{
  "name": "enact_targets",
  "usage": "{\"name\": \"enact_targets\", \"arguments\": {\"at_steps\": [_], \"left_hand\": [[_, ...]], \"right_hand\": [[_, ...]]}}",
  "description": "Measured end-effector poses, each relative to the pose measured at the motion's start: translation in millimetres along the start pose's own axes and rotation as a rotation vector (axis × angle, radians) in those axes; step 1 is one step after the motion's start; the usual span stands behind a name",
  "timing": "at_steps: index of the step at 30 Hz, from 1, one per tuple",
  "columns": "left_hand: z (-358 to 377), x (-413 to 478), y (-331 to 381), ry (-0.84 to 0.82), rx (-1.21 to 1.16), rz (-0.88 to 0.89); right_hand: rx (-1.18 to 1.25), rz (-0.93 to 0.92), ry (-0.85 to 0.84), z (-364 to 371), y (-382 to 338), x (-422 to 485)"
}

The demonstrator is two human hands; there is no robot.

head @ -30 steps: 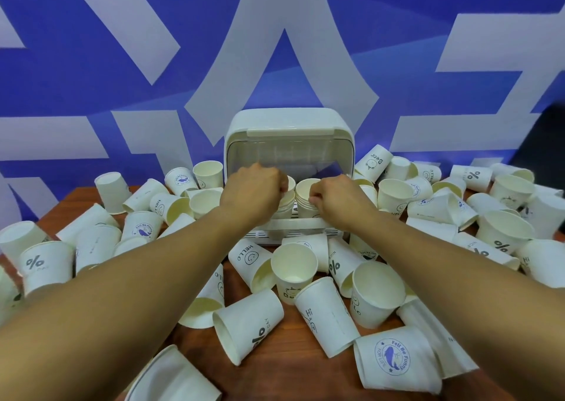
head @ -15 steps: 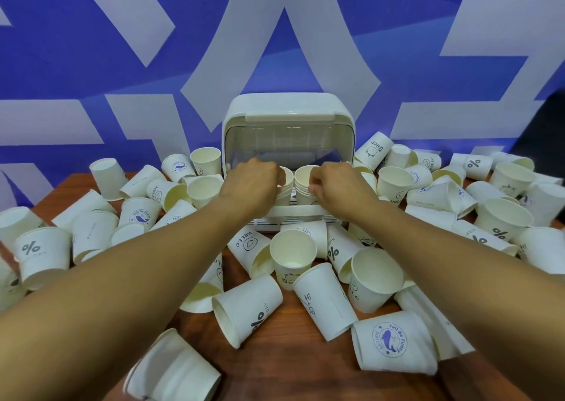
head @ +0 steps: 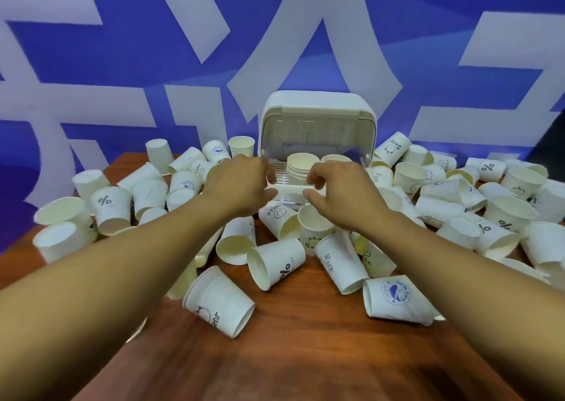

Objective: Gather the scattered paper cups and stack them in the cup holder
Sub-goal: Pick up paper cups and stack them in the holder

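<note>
A white cup holder (head: 318, 107) with its lid flipped up stands at the back middle of the wooden table (head: 299, 348). Inside it stand a stack of nested paper cups (head: 301, 166) and a second stack (head: 336, 158) to its right. My left hand (head: 241, 186) and my right hand (head: 336, 191) hover just in front of the holder's front rail, fingers apart, holding nothing. Several white paper cups lie scattered around, such as a "Hello" cup (head: 275, 267) and a "Hi" cup (head: 341, 261) near my arms.
Loose cups pile on the left (head: 110, 209) and right (head: 507, 214) sides of the holder, some upright, most on their sides. A cup with a blue round logo (head: 397, 301) lies under my right forearm. A blue and white patterned wall rises behind.
Both hands have let go of the cup stacks and drawn back a little toward me, fingers spreading. The stacks now stand free inside the holder.
</note>
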State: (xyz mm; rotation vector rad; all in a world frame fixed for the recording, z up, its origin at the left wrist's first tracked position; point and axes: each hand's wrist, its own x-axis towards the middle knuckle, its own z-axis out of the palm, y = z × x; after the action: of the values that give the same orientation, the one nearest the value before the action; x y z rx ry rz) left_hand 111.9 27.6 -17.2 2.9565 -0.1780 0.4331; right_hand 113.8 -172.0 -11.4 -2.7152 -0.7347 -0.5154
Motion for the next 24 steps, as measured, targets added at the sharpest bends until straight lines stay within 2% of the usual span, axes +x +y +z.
{"name": "enact_targets", "arguments": {"at_steps": [4, 8, 12, 15, 24], "left_hand": [[-8, -36, -8, -0.028, 0.013, -0.042], [-13, -70, -12, -0.041, 0.038, -0.097], [-10, -105, -17, -0.021, 0.095, -0.162], [-4, -128, -17, 0.009, 0.148, -0.198], [7, -159, -10, 0.008, 0.242, -0.171]], "right_hand": [[0.063, -0.049, -0.043, 2, -27, -27], [0.044, -0.185, -0.163, 18, -56, -53], [-0.141, -0.298, -0.149, 41, -76, -69], [-0.246, -0.317, -0.141, 48, -85, -73], [-0.433, -0.574, -0.298, 46, -96, -80]]}}
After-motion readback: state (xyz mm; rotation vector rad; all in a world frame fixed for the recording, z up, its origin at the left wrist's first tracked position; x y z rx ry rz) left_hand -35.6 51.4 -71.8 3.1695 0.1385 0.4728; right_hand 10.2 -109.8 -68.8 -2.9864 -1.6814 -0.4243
